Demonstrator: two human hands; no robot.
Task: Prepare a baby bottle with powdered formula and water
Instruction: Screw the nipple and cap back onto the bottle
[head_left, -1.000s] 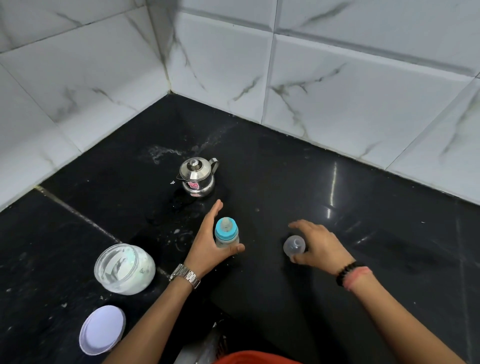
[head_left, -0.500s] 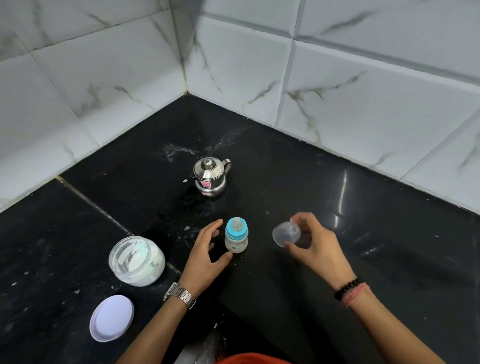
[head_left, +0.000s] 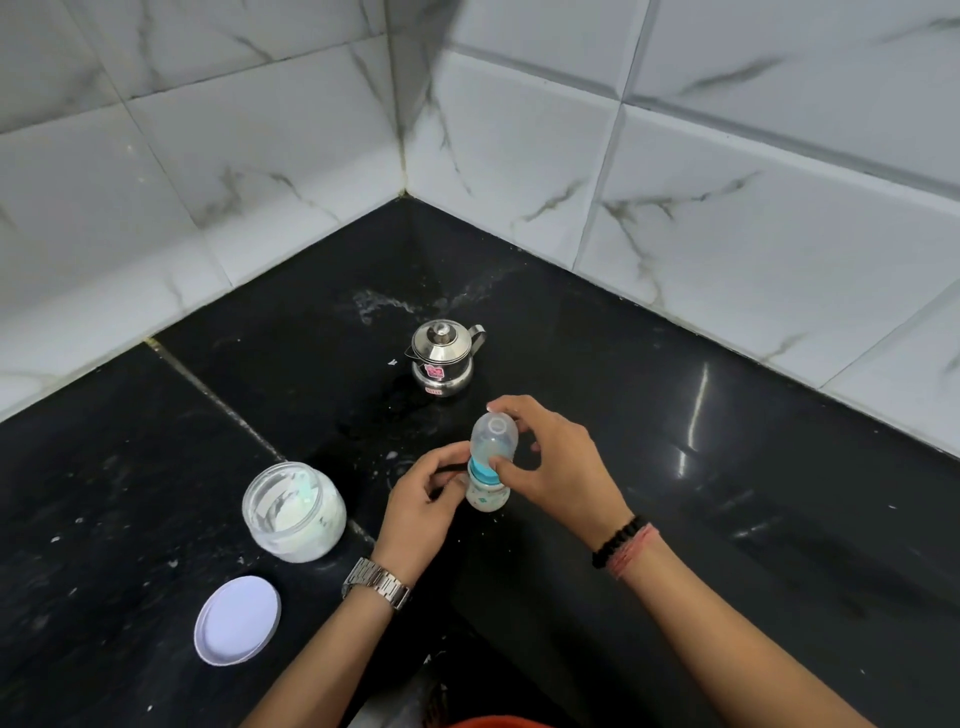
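bare forearms — silver metal watch (head_left: 376, 583) left, black-bead and red-thread bracelets (head_left: 626, 545) right.

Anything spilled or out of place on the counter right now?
Yes. White powder specks and smears dot the black counter around the open formula jar and behind the steel pot. The jar's lid lies off beside it.
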